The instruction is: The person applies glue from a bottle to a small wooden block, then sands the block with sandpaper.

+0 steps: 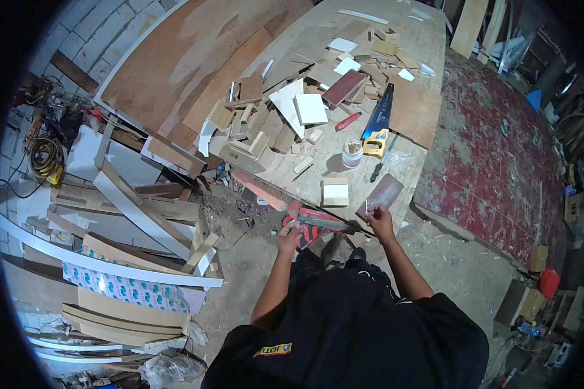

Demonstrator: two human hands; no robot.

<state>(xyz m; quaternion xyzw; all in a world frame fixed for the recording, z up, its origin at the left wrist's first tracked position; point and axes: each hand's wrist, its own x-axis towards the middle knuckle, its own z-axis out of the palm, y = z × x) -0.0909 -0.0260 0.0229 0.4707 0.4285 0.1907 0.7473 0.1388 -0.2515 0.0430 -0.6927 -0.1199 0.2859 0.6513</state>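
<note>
My left hand point(288, 237) is raised off the table's front edge, its fingers drawn together; whether anything is between them is too small to tell. At the table's front right corner, my right hand point(379, 220) pinches a small thin white stick point(367, 205). Just beyond that hand lies a dark reddish-brown board point(380, 196). To its left sits a small block with a white face point(335, 194). A white open jar point(352, 154) stands farther back, near a handsaw with a yellow handle point(376, 143) and a dark slim tool point(377, 170).
Wood offcuts and a red marker-like tube point(348, 121) cover the worktable point(318, 178). A red and black object point(311, 225) is below its front edge. Long boards point(136, 211) are piled at left. A red worn panel point(486, 162) lies at right.
</note>
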